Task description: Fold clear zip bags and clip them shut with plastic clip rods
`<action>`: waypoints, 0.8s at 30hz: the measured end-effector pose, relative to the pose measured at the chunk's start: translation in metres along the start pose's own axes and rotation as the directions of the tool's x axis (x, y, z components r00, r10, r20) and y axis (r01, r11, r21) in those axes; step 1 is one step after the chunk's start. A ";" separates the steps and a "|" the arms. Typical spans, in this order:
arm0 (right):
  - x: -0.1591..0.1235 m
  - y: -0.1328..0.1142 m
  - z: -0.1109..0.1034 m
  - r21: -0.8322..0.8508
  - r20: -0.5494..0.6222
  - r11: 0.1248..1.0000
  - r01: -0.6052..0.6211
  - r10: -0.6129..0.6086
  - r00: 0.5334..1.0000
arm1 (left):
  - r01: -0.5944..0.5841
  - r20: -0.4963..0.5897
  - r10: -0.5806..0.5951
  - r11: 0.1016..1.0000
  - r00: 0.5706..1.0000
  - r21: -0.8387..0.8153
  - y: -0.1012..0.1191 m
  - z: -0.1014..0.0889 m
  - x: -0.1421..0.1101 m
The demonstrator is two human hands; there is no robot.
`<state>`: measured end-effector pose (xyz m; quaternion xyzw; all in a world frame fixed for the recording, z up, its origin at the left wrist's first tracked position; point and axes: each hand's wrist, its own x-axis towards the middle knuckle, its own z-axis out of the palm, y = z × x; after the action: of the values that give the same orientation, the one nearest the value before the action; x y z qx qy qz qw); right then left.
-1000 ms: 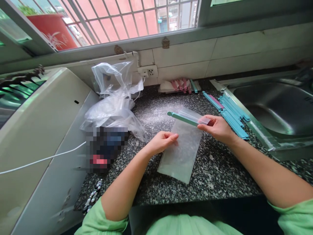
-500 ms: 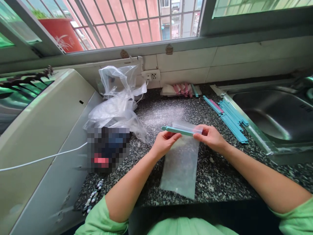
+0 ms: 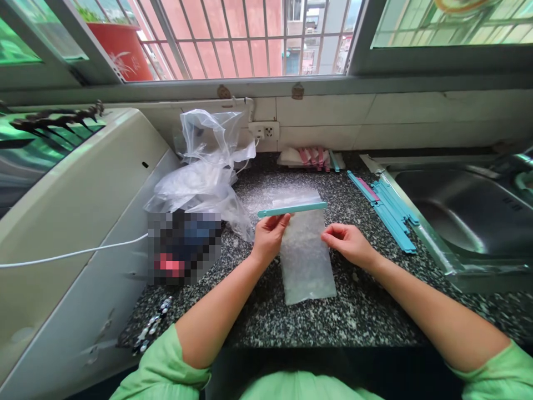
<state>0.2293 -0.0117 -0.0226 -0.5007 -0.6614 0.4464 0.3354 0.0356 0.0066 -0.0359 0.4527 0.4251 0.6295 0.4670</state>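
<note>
Apparently, turquoise clip [image 3: 297, 209] is set across upper end of clear bag [image 3: 307, 258], over counter [image 3: 270, 319] | pinched by left hand [image 3: 267, 238] | right hand [image 3: 348, 243] is pinched together at bag edge, hold unclear | loose clips [image 3: 391, 224] are left unfitted

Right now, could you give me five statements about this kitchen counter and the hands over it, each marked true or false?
1. The left hand holds a turquoise clip. True.
2. That clip crosses a small clear bag near its far end. True.
3. The right hand holds another clip. False: it is by the bag's right edge.
4. Loose clips lie beside the sink. True.
5. Those are all turquoise. False: a pink one lies among them.
</note>
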 end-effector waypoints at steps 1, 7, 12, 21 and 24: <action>0.000 0.000 -0.001 0.007 0.028 1.000 -0.015 0.015 1.000 | -0.016 -0.013 0.016 1.000 1.000 0.010 -0.001 -0.001 0.001; -0.003 -0.005 -0.008 -0.030 0.349 0.990 -0.138 0.139 0.927 | -0.045 -0.092 0.047 0.999 0.995 0.022 -0.002 -0.006 0.008; -0.003 -0.006 -0.008 -0.106 0.379 0.983 -0.151 0.180 0.908 | -0.006 -0.091 0.006 1.000 0.996 0.001 -0.005 -0.008 0.011; 0.007 0.011 -0.015 -0.237 -0.209 0.965 0.114 -0.165 0.964 | 0.241 0.212 -0.257 0.965 0.943 0.099 0.000 -0.004 0.009; 0.007 0.017 -0.011 -0.347 -0.134 0.911 0.224 -0.284 0.949 | 0.253 0.286 -0.283 0.957 0.915 0.140 -0.001 0.000 0.005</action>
<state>0.2436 -0.0003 -0.0343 -0.4973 -0.7527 0.2352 0.3618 0.0350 0.0115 -0.0365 0.5042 0.4373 0.4605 0.5852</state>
